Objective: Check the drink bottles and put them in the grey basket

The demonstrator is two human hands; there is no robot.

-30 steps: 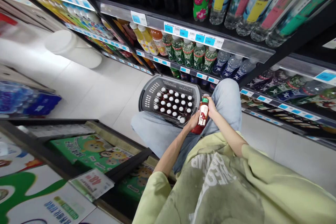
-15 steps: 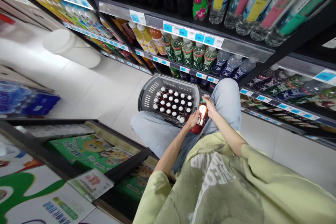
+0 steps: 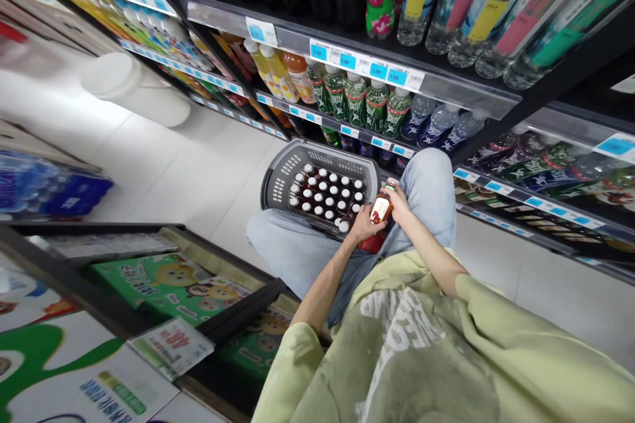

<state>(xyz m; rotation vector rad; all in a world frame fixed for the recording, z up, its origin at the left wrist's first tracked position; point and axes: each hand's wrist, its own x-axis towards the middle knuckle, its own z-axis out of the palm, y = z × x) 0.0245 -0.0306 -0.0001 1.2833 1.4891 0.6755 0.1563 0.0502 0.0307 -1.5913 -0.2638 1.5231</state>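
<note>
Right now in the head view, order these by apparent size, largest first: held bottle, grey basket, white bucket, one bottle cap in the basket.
Grey basket
White bucket
Held bottle, partly hidden
Bottle cap

Left arm (image 3: 327,277): bare below the elbow, slanting from near left to far right
Left hand (image 3: 366,225): fingers curled in a grip
Right arm (image 3: 432,241): bare forearm, slanting from near right to far left
Right hand (image 3: 395,202): bent inward, fingers closed, slightly farther out
Both hands: just beside each other
</note>
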